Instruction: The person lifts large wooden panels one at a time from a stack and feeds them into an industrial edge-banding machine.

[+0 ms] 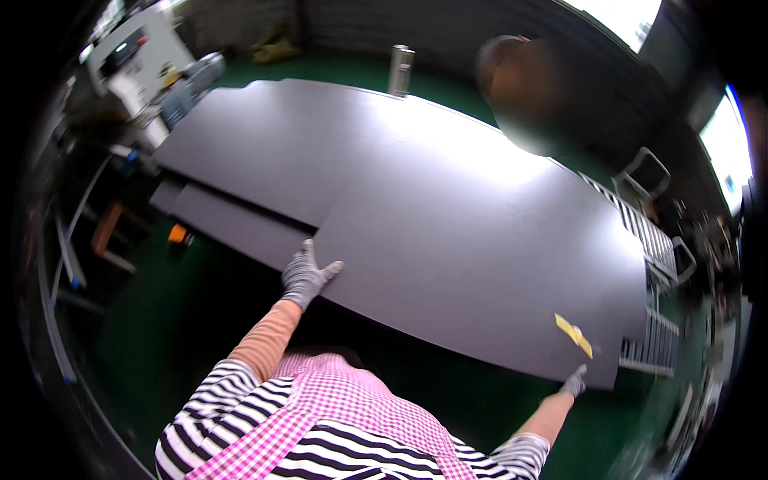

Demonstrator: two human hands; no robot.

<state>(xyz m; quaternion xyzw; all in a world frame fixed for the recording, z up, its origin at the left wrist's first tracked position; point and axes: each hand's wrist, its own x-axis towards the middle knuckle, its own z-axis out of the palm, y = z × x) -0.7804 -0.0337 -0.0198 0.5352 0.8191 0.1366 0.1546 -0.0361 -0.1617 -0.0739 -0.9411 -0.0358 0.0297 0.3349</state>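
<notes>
A large flat dark grey panel [448,240] spans the view on top of other grey sheets. My left hand [304,278], in a grey knit glove, lies at its near edge beside a stepped corner. Its thumb is spread away from the fingers, which point forward. My right hand [574,382], also gloved, is at the same edge near the right end, and seems to pinch it; part of its grip is hidden. A yellow strip [574,336] sits on the panel just beyond my right hand. Another grey sheet [240,228] shows underneath on the left.
A silver cylinder [401,70] stands at the far edge. Beyond the panel is a blurred dark figure, apparently a person [552,96]. Striped metal racks [648,232] stand right. An orange object [180,234], a wooden frame [116,236] and a machine [140,68] are at left.
</notes>
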